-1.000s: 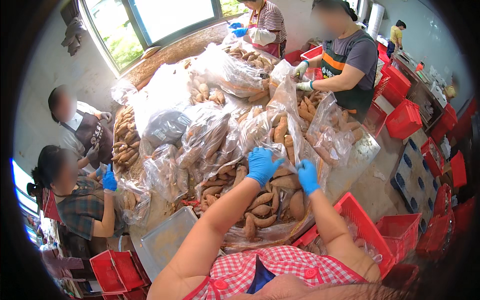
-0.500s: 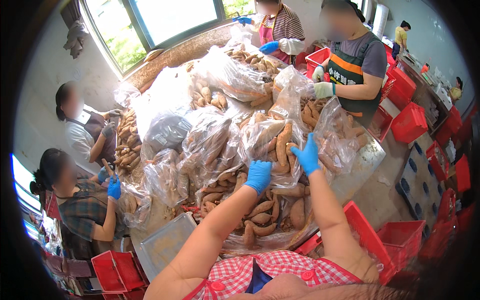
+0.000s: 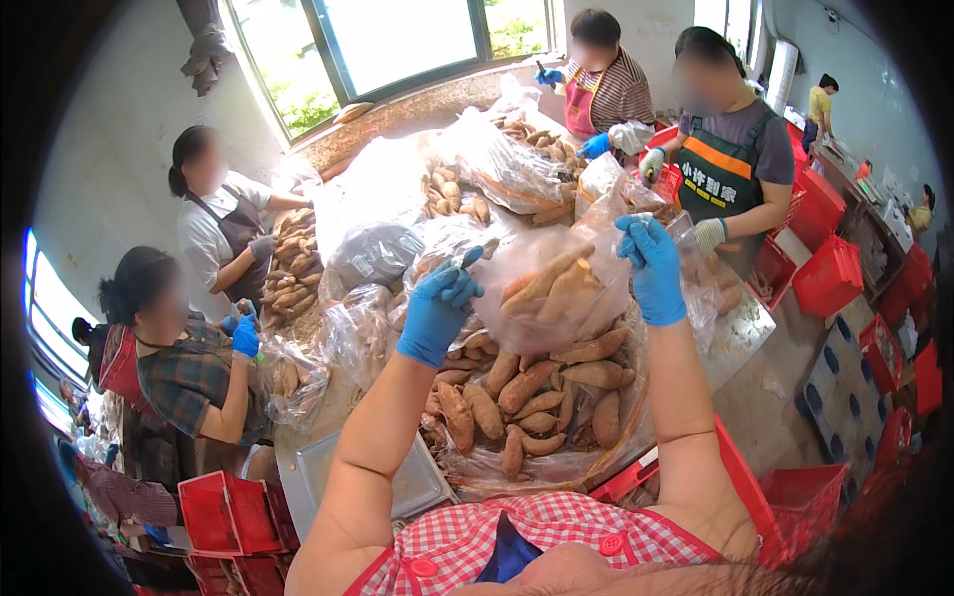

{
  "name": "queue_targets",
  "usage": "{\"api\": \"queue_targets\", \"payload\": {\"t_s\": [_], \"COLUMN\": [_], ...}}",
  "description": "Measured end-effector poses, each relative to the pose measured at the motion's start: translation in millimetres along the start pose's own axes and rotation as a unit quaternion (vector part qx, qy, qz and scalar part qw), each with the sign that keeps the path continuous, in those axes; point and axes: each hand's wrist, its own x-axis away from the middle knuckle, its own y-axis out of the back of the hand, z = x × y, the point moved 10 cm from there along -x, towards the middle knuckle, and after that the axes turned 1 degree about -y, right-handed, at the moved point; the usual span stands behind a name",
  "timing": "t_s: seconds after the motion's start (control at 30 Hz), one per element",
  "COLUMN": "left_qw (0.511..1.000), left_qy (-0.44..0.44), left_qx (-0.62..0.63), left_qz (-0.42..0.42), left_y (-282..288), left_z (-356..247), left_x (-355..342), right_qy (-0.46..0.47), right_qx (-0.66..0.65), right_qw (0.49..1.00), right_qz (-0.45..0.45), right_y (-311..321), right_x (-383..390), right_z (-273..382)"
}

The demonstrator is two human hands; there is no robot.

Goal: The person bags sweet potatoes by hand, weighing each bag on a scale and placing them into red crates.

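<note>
My blue-gloved left hand (image 3: 438, 310) and blue-gloved right hand (image 3: 652, 270) are raised apart over the heap, fingers closed on opposite upper edges of a see-through plastic bag (image 3: 512, 310). It hangs spread between them, slightly blurred. Several long sweet potatoes (image 3: 556, 283) show through its film. Directly below and nearer me, loose brown sweet potatoes (image 3: 537, 387) lie piled on a sheet of plastic (image 3: 477, 479). Some of that pile is covered by the bag.
More filled plastic bags (image 3: 373, 253) crowd the table's middle. A grey tray (image 3: 348, 482) sits at its near left. Red crates (image 3: 810, 502) stand at right and lower left. Co-workers stand round the table; one in a dark green apron (image 3: 730, 169) is at far right.
Both hands have risen and moved apart, lifting the bag's edges and spreading it. The loose pile beneath is more exposed. My view has shifted slightly left.
</note>
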Motion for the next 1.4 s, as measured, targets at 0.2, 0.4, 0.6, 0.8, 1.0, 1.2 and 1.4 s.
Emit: {"api": "queue_targets", "payload": {"t_s": [0.2, 0.4, 0.6, 0.8, 1.0, 1.2, 1.4], "left_qw": [0.948, 0.895, 0.852, 0.879, 0.912, 0.888, 0.845], "left_qy": [-0.227, -0.37, -0.398, -0.309, -0.28, -0.263, -0.247], "left_qx": [-0.221, -0.238, -0.32, -0.272, -0.164, -0.153, -0.307], "left_qz": [-0.034, -0.075, -0.118, -0.239, -0.253, -0.345, -0.362], "left_y": [-69.9, -93.3, -81.1, -25.6, 45.6, 94.3, 105.8], "left_z": [-116.7, -215.1, -259.2, -239.5, -206.6, -191.7, -184.4], "left_x": [81.8, 204.6, 331.1, 413.0, 457.1, 478.6, 483.0], "right_qy": [0.039, 0.008, -0.11, -0.219, -0.311, -0.296, -0.313], "right_qx": [-0.067, -0.121, -0.125, -0.07, -0.092, -0.016, 0.032], "right_qw": [0.996, 0.981, 0.943, 0.903, 0.86, 0.896, 0.906], "right_qz": [0.055, 0.151, 0.29, 0.363, 0.395, 0.33, 0.284], "right_y": [-57.5, -167.2, -284.1, -351.8, -354.1, -331.8, -311.7], "right_x": [33.5, 81.8, 160.5, 259.2, 327.3, 325.7, 326.0], "right_z": [53.1, 58.8, 13.6, -28.7, -83.6, -131.8, -156.2]}}
